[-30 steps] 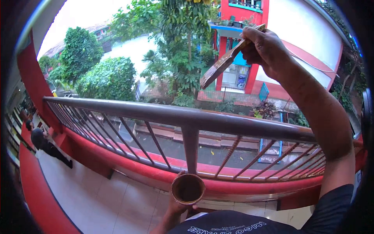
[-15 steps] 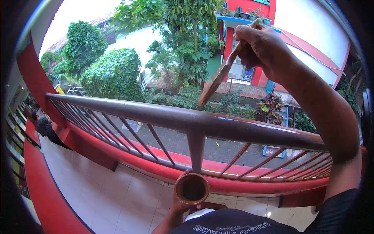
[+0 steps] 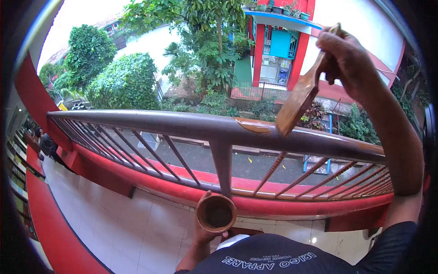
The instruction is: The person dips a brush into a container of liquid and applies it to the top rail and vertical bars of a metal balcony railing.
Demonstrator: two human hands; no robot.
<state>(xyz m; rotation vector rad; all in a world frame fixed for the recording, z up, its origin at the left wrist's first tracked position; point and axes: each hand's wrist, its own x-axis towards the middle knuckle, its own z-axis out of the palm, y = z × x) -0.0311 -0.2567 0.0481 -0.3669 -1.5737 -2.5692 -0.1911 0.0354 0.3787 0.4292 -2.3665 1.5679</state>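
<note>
Brush [image 3: 299, 98] being gripped in right hand [image 3: 346, 61], tip at railing's top edge [image 3: 182, 122]; cup [image 3: 216, 213] being held in left hand [image 3: 204, 228].

brush [image 3: 299, 100]: brown-coated, tilted, tip at handrail [image 3: 178, 123] | handrail: streaked glossy brown | cup [image 3: 216, 226]: open-topped, below

An upper-floor walkway of a public building, perhaps a school, opens onto a courtyard: a metal railing [image 3: 182, 121] runs just beyond the left hand [image 3: 207, 221], pale floor tiles [image 3: 114, 214] lie beneath it, and trees [image 3: 219, 41] and a red-and-white building [image 3: 360, 27] stand outside.
</note>
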